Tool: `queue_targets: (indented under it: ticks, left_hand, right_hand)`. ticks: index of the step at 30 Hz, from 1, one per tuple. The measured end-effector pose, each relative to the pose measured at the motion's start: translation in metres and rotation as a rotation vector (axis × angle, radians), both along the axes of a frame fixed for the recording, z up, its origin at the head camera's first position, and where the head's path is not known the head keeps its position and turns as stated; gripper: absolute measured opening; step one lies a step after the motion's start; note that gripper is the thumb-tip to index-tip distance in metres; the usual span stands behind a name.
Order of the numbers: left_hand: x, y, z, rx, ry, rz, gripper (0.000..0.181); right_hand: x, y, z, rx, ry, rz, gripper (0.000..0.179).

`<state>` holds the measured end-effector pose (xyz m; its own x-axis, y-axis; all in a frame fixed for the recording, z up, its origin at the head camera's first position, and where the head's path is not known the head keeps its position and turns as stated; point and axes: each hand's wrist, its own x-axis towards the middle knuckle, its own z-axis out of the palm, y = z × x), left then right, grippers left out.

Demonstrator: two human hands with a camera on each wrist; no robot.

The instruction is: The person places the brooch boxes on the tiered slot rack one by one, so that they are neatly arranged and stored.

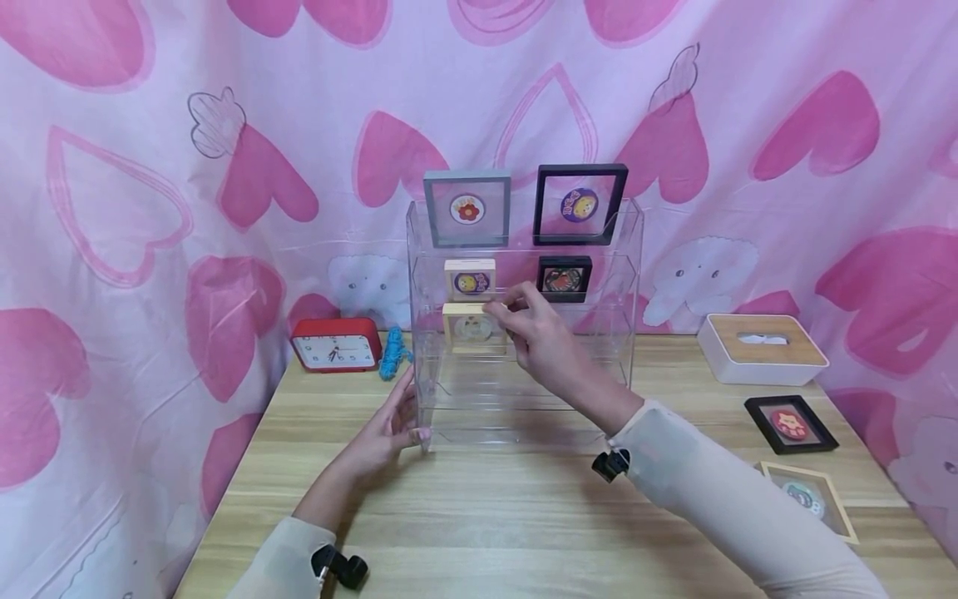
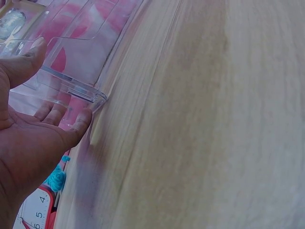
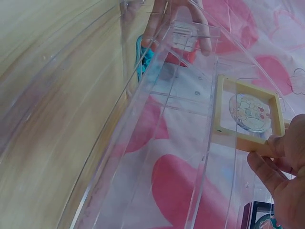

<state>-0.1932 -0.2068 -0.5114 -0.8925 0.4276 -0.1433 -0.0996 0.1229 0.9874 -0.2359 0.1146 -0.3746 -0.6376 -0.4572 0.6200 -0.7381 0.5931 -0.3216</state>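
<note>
A clear acrylic tiered display rack (image 1: 524,420) stands on the wooden table. My right hand (image 1: 540,337) pinches the right side of a pale-wood floating frame (image 1: 447,333) between thumb and fingers. That frame sits upright at a lower tier on the left, with a round badge (image 3: 249,113) inside. My left hand (image 1: 380,433) holds the rack's lower left side, thumb at the front edge and fingers along the outer wall. Above the held frame are a small cream frame (image 1: 470,264) and a small black frame (image 1: 565,294). A grey frame (image 1: 467,243) and a larger black frame (image 1: 580,170) occupy the top tier.
Left of the rack are a red alarm clock (image 1: 337,343) and a blue yarn bundle (image 1: 392,353). At the right stand a tissue box (image 1: 763,353), a black frame (image 1: 792,424) and a wooden frame (image 1: 812,499) lying flat. A heart-patterned curtain (image 1: 299,75) hangs behind.
</note>
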Motion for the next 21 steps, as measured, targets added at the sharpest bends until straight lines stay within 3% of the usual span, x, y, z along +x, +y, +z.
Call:
queue_targets:
  ticks: [11, 21]
  left_hand:
    - [-0.0002, 0.0013, 0.0013, 0.008, 0.004, 0.004, 0.112]
    - [-0.0004, 0.0025, -0.0004, -0.006, 0.006, 0.015, 0.110]
  right_hand:
    - [-0.0024, 0.0012, -0.0015, -0.027, 0.037, 0.034, 0.051]
    - [-0.0012, 0.0067, 0.0023, -0.055, 0.118, 0.038, 0.037]
